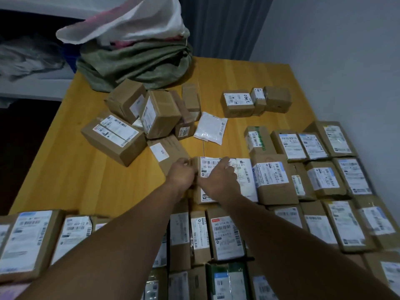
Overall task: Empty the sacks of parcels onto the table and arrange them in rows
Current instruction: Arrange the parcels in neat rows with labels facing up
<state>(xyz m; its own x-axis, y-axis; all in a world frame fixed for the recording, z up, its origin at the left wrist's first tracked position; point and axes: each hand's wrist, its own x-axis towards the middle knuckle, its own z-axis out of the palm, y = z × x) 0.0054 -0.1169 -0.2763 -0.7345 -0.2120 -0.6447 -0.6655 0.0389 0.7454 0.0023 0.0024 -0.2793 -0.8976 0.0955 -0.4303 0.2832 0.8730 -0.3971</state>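
Note:
A flat parcel with a white barcode label lies at the left end of a middle row on the yellow wooden table. My left hand grips its left edge and my right hand presses on its top. Rows of labelled cardboard parcels fill the table's right side and near edge. A loose heap of brown boxes and a white padded mailer lie beyond my hands. Crumpled green and white sacks sit at the table's far left corner.
Three small boxes stand together at the far right of the table. A grey wall and dark curtain rise behind it. White shelving with bundled items is at the left. Bare tabletop shows to the left of my hands.

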